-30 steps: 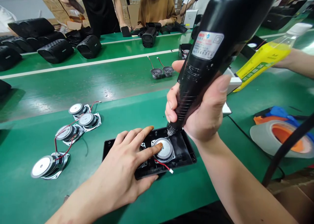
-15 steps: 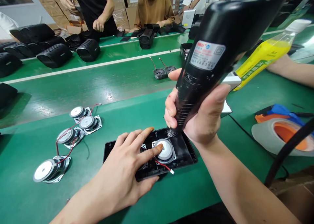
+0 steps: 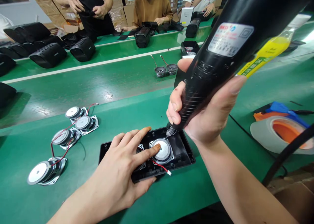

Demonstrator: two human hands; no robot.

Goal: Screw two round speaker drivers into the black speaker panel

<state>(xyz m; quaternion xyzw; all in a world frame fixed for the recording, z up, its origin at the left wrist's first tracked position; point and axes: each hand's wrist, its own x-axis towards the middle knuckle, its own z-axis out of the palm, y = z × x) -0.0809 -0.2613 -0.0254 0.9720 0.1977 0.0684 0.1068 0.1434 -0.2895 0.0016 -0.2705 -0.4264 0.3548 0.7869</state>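
Screwdriver point(image 3: 216, 63): our right hand point(image 3: 206, 119) wraps it, tip at speaker point(image 3: 162, 150) corner
Left hand point(image 3: 122, 175): flat, fingers spread, we press speaker into black panel point(image 3: 183, 152)

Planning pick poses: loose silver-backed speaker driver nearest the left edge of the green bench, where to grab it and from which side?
Grip the loose silver-backed speaker driver across its square metal frame, coming from above and the near side. It lies tilted, magnet up, on the green bench, and the red wire leaves its far side, so likely avoid that edge.

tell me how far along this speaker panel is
Done: one speaker driver sits in the black panel. In hand: left hand presses it down; right hand holds the electric screwdriver at its corner. Left: four loose drivers wait on the bench.
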